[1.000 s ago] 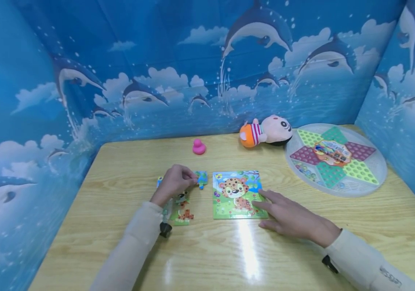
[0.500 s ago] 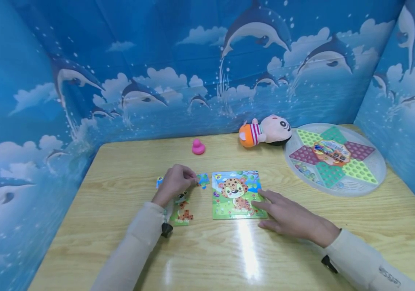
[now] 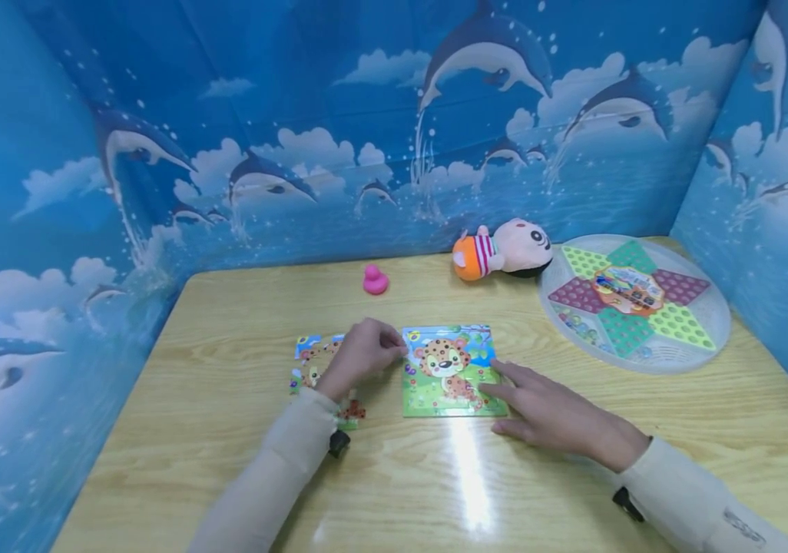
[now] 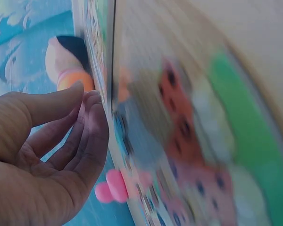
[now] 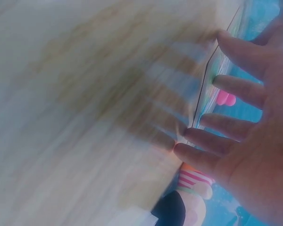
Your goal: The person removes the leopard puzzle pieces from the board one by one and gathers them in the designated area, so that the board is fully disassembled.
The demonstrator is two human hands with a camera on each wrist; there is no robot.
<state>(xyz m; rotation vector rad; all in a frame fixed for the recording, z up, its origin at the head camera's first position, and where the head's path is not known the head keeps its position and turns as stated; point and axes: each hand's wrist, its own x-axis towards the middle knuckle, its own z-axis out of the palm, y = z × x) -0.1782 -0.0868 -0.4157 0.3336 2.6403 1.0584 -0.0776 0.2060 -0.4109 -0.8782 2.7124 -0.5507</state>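
Note:
A square leopard-picture puzzle (image 3: 445, 376) lies in the middle of the table, its picture looking whole. At its right edge rests my right hand (image 3: 546, 411), fingers spread and nearly straight, the tips overlapping the picture in the head view. My left hand (image 3: 369, 353) hovers between this puzzle and a second leopard puzzle (image 3: 307, 349) at left, which its wrist and sleeve partly cover. In the left wrist view the left thumb and fingertips (image 4: 78, 87) come close together by a board edge. I cannot tell whether a puzzle piece is between them.
A pink rubber duck (image 3: 375, 279) sits behind the puzzles. Further right, a plush doll (image 3: 504, 250) with a striped top lies along the back edge. A round Chinese checkers board (image 3: 632, 299) with marbles stands at the right. A dolphin-print curtain (image 3: 339, 138) rises behind the wooden table.
My left hand has shifted right, up to the left edge of the whole puzzle. The blue piece formerly at its fingertips is out of sight. My right hand has stayed put.

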